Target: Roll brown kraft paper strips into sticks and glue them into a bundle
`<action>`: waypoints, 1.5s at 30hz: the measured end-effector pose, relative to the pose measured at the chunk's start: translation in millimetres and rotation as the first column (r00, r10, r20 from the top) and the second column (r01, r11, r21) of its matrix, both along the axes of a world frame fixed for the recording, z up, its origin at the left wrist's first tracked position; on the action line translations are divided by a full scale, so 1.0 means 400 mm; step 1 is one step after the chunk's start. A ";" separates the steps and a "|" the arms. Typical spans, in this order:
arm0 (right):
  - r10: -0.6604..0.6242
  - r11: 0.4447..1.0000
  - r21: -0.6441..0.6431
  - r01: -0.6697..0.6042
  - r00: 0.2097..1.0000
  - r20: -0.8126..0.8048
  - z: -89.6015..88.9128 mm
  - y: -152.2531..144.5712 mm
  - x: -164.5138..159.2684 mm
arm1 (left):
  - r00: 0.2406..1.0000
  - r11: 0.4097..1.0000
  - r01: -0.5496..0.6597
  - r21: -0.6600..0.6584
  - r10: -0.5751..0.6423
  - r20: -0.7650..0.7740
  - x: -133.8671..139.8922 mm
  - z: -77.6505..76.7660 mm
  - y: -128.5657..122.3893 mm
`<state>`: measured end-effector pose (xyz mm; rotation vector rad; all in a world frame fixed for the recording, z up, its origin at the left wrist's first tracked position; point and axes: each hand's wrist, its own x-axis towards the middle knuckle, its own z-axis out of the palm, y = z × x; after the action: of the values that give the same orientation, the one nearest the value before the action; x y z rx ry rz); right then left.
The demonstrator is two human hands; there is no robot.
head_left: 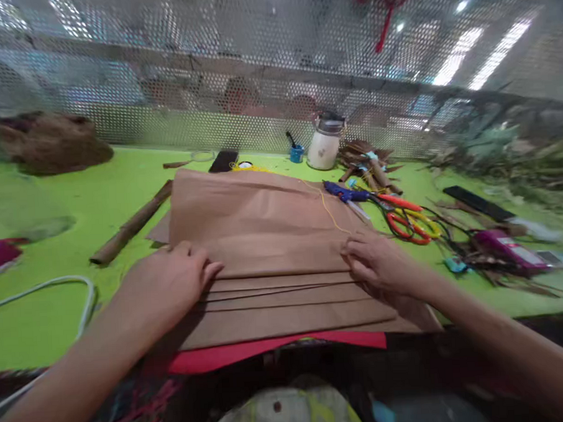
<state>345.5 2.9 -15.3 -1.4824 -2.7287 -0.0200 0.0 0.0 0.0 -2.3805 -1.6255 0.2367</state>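
Observation:
A sheet of brown paper [258, 221] lies in front of me, its near edge raised in a fold. Beneath it, more brown sheets [286, 318] are stacked in staggered layers, with a strip of red paper [222, 358] showing at the table's front edge. My left hand [179, 274] pinches the top sheet's near left corner between thumb and fingers. At the near right corner my right hand [372, 260] grips the same sheet with curled fingers. A yellow thread [328, 209] trails over the sheet's right part.
Right of the paper lie a blue glue gun [346, 192] and scissors [408, 225] with red and yellow handles. A white jar [325, 144] and small blue pot [296, 152] stand behind. A brown tube [133, 225] and white cable [87, 300] lie left. A mesh panel [238, 70] rises behind.

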 end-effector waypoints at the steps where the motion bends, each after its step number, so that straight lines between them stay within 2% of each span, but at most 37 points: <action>1: -0.041 0.999 0.006 0.041 0.999 0.015 0.004 -0.001 -0.015 | 0.999 0.999 -0.042 0.013 0.042 0.006 0.016 0.001 0.001; 4: -0.154 0.987 0.051 0.152 0.987 0.049 0.014 -0.007 -0.066 | 0.987 0.986 -0.157 0.048 0.155 0.033 0.053 0.002 0.004; 6: -0.235 0.967 0.118 0.228 0.970 0.057 0.016 -0.015 -0.108 | 0.980 0.980 -0.192 0.052 0.189 0.056 0.062 -0.002 0.004; 10: -0.300 0.939 0.185 0.289 0.953 0.037 0.014 -0.034 -0.195 | 0.980 0.977 -0.192 0.089 0.186 0.071 0.064 -0.013 -0.003; 15: -0.308 0.939 0.151 0.308 0.951 -0.021 0.007 -0.041 -0.256 | 0.986 0.972 -0.163 0.170 0.153 0.070 0.064 -0.023 -0.012; 18: -0.305 0.937 0.166 0.308 0.951 -0.044 0.002 -0.040 -0.263 | 0.994 0.971 -0.090 0.221 0.073 0.085 0.075 -0.021 -0.015; 21: -0.309 0.934 0.176 0.311 0.950 -0.038 -0.003 -0.039 -0.262 | 0.989 0.973 0.046 0.228 -0.076 0.123 0.107 -0.015 -0.024; 24: -0.311 0.930 0.194 0.313 0.949 -0.040 -0.006 -0.041 -0.263 | 0.947 0.960 0.253 0.119 -0.271 0.174 0.156 -0.015 -0.044; 26: -0.310 0.927 0.208 0.313 0.949 -0.047 -0.009 -0.045 -0.262 | 0.927 0.945 0.320 0.067 -0.327 0.182 0.185 -0.025 -0.061; 32: -0.286 0.916 0.269 0.296 0.955 -0.078 -0.027 -0.061 -0.227 | 0.924 0.952 0.282 0.123 -0.304 0.232 0.198 -0.063 -0.097; 37: -0.258 0.928 0.247 0.278 0.960 -0.111 -0.044 -0.068 -0.137 | 0.922 0.951 0.300 0.072 -0.308 0.234 0.182 -0.054 -0.103; 43: -0.312 0.918 0.205 0.341 0.937 -0.159 -0.080 -0.070 0.009 | 0.917 0.948 0.310 0.072 -0.318 0.241 0.175 -0.053 -0.107; 45: -0.323 0.917 0.191 0.351 0.932 -0.163 -0.079 -0.076 0.035 | 0.914 0.947 0.311 0.073 -0.320 0.251 0.174 -0.052 -0.106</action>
<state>359.7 -27.3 -46.9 -1.7958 -2.2553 -0.2178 69.6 -42.6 -20.9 -2.6928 -1.2940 -0.1688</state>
